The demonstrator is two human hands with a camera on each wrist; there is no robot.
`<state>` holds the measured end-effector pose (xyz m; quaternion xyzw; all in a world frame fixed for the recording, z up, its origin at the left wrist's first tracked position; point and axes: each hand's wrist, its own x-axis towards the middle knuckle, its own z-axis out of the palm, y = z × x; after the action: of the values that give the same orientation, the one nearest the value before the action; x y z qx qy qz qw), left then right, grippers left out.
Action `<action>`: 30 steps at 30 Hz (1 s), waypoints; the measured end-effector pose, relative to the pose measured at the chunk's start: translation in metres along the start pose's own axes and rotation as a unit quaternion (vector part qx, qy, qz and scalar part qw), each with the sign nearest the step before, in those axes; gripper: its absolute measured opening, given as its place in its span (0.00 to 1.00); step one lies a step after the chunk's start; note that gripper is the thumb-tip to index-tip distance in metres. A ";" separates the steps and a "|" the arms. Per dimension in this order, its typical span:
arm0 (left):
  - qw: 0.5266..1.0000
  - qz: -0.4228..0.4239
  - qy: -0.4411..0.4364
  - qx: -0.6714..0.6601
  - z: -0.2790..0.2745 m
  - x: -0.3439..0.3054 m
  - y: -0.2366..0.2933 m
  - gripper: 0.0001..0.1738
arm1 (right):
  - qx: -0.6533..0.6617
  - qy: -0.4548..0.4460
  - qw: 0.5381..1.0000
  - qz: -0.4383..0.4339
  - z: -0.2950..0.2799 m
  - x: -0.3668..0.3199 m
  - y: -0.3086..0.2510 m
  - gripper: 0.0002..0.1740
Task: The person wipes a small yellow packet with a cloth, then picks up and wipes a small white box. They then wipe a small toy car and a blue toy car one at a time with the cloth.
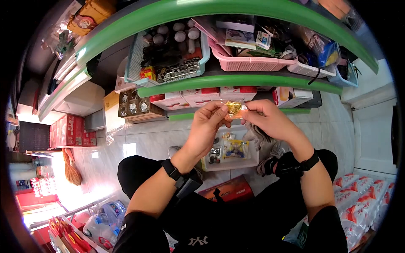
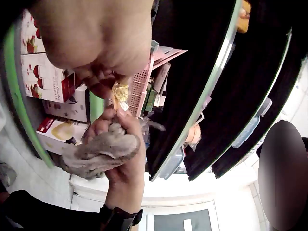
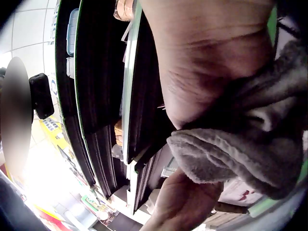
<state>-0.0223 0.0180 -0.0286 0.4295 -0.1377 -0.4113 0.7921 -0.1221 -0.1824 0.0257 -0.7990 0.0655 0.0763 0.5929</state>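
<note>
Between both hands is a small clear plastic packet (image 1: 234,108) with gold-coloured pieces and an orange lower part. My left hand (image 1: 210,120) pinches its left side between thumb and fingers. On the other side, my right hand (image 1: 268,118) pinches the packet's right edge. A grey cloth (image 2: 103,149) hangs from the right hand, tucked against the palm; in the right wrist view the cloth (image 3: 240,154) covers most of that hand's fingers. Below the hands, a white plastic bin (image 1: 230,165) on the floor holds a yellow packet (image 1: 236,149) and other small packaged items.
Ahead are green-edged shelves (image 1: 253,81) with a light blue basket (image 1: 206,48) of bulbs and metal parts and a pink basket (image 1: 253,64). Boxes (image 1: 202,98) line the lower shelf. A red box (image 1: 228,190) lies between the legs. Wrapped bottle packs (image 1: 365,202) stand at right.
</note>
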 end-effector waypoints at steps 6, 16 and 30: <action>1.000 0.009 0.011 0.005 0.011 -0.003 0.015 0.12 | -0.027 0.015 1.000 -0.001 -0.005 -0.001 0.003 0.13; 0.999 -0.026 -0.009 -0.047 0.020 -0.002 0.018 0.24 | -0.019 0.031 0.998 -0.042 -0.016 -0.010 -0.019 0.13; 0.986 -0.077 -0.071 0.129 0.009 0.000 -0.015 0.29 | 0.274 0.168 0.937 -0.139 -0.081 0.013 -0.077 0.19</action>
<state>-0.0356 0.0087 -0.0345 0.5069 -0.2117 -0.4795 0.6844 -0.0903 -0.2382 0.1185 -0.6077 0.0710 -0.1634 0.7739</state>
